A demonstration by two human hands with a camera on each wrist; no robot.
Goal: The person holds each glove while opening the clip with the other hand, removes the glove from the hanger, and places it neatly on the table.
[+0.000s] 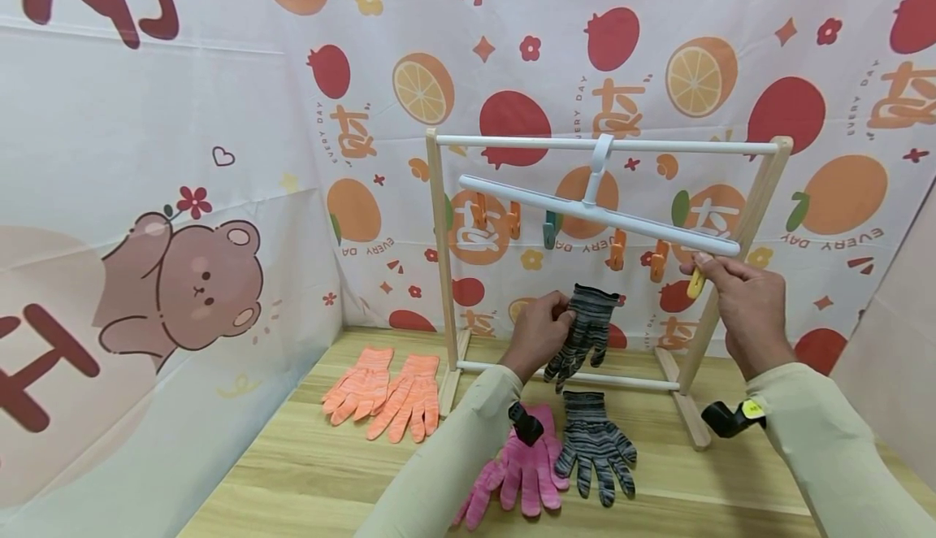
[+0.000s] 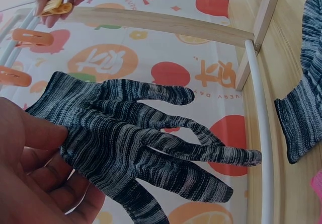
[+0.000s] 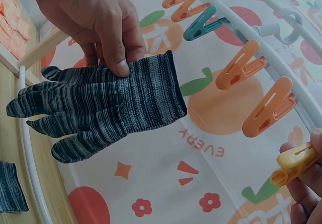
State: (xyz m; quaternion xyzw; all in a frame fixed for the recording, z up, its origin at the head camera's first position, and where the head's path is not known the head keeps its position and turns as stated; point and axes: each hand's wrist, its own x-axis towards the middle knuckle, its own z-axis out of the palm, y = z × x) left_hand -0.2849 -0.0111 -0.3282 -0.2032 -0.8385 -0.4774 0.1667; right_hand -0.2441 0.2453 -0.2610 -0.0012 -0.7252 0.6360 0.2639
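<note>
My left hand (image 1: 541,331) pinches a black-and-grey striped knit glove (image 2: 126,128) near its cuff, the glove's fingers dangling below the hanger. At the low right end of the white hanger (image 1: 600,213), my right hand (image 1: 753,310) grips a yellow clothespin (image 3: 297,163); whether the clothespin is clipped to the bar cannot be told. The hanger hooks over the rack's top rail and tilts down to the right. Orange clothespins (image 3: 269,107) and a green clothespin (image 1: 550,230) hang along it. On the table lies a second striped glove (image 1: 595,444).
The wooden rack (image 1: 442,253) with white rails stands on the wood-grain table (image 1: 278,473). Orange gloves (image 1: 409,396) lie left of it, and pink gloves (image 1: 530,473) lie in front, partly behind my left sleeve. A printed curtain (image 1: 453,34) closes off the back.
</note>
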